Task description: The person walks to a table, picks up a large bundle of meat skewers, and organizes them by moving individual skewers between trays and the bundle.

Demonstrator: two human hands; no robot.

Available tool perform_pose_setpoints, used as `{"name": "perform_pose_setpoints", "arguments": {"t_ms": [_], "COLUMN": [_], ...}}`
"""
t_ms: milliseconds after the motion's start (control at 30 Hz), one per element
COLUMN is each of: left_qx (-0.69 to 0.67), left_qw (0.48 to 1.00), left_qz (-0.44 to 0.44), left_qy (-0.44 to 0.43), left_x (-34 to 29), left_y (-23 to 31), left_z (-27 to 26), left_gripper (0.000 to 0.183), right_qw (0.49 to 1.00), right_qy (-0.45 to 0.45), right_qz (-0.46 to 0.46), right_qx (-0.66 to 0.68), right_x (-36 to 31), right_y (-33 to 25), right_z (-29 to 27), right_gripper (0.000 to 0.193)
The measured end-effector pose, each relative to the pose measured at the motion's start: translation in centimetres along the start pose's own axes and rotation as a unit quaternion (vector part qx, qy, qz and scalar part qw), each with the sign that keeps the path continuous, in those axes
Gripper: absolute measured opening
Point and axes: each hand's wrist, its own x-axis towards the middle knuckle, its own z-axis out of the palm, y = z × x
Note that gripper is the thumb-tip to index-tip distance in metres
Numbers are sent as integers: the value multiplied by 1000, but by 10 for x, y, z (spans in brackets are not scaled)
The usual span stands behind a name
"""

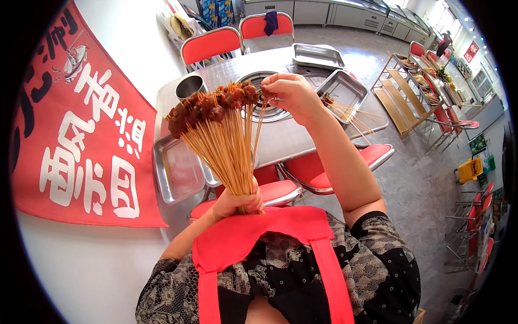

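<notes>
My left hand [238, 203] is wrapped round the lower ends of a big bundle of bamboo skewers [225, 146], held up in front of my red apron. Dark red meat pieces, some with green bits, crowd the skewers' upper ends. At the top right of the bundle, my right hand [291, 94] pinches the meat [266, 93] at the tip of one skewer, which leans slightly apart from the others. Several more meat skewers [345, 110] lie in a metal tray [353, 89] beyond my right forearm, their sticks poking over its edge.
The metal table [291, 143] has a round burner [276, 114] set in it, partly behind the bundle. A steel pot [190, 86] and an empty tray [179, 167] are at the left; another tray [317, 55] lies at the far edge. Red chairs [211, 46] surround the table.
</notes>
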Motion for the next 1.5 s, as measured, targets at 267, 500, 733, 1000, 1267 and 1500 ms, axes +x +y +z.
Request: {"name": "perform_pose_setpoints", "arguments": {"t_ms": [267, 500, 733, 1000, 1267, 1500], "left_qx": [-22, -32, -28, -51, -43, -81], "left_qw": [999, 999, 999, 998, 998, 995], "left_qz": [-5, 18, -18, 16, 43, 41], "left_qy": [-49, -22, 35, 25, -26, -43], "left_x": [1, -2, 4, 4, 3, 4], "left_y": [-3, -5, -6, -13, -13, -18], "left_z": [-9, -10, -1, -13, -17, -18], "left_gripper": [23, 22, 25, 21, 21, 34], "right_qw": [999, 903, 836, 943, 995, 996], "right_qy": [29, 98, 60, 93, 44, 59], "right_qz": [6, -283, -240, -200, -81, -70], "right_qx": [-20, -307, -490, -250, 25, 20], "right_x": [-2, -45, -41, -39, -32, -36], "right_y": [2, 16, 40, 48, 44, 54], "right_z": [-2, 33, 74, 69, 49, 55], "right_gripper": [22, 10, 11, 13, 16, 17]}}
